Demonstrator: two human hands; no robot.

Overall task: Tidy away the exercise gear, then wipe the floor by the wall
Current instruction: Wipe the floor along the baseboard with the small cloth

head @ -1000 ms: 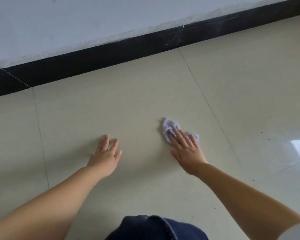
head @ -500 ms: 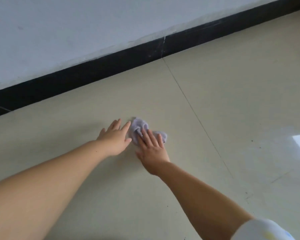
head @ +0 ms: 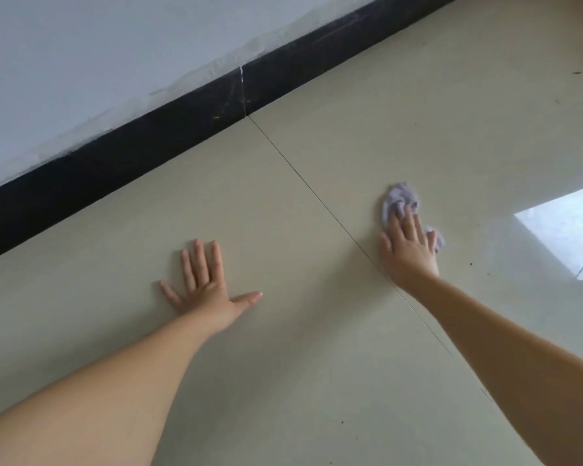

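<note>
The wall (head: 98, 62) fills the upper left, pale and scuffed near its foot, with a black skirting (head: 182, 129) running slantwise beneath it; this is the edge the wiping is meant to follow, so the body faces it; the floor (head: 283, 381) of big beige tiles takes up the rest, split by a thin grout line (head: 317, 196) that runs from the skirting down between the two arms; a bright window reflection (head: 566, 230) lies on the glossy tile at right, and small dark specks (head: 470, 264) dot the tile near it, which is likely why the wiping sits on that side; no exercise gear is in sight, so I judge the tidying part is over and the wipe is under way; the left hand (head: 204, 284) lies flat on the tile left of the grout line, fingers straight and spread, thumb out to the side, holding nothing; it looks placed as a prop, taking the person's weight while they lean forward; the right hand (head: 409, 243) presses down on the cloth (head: 401, 196) just right of the grout line, fingers straight and laid over it rather than curled round it, so the palm can push it across the tile; the cloth is a small crumpled lilac wad, well apart from the skirting, bunched ahead of the fingertips with a corner poking out past the little finger
</note>
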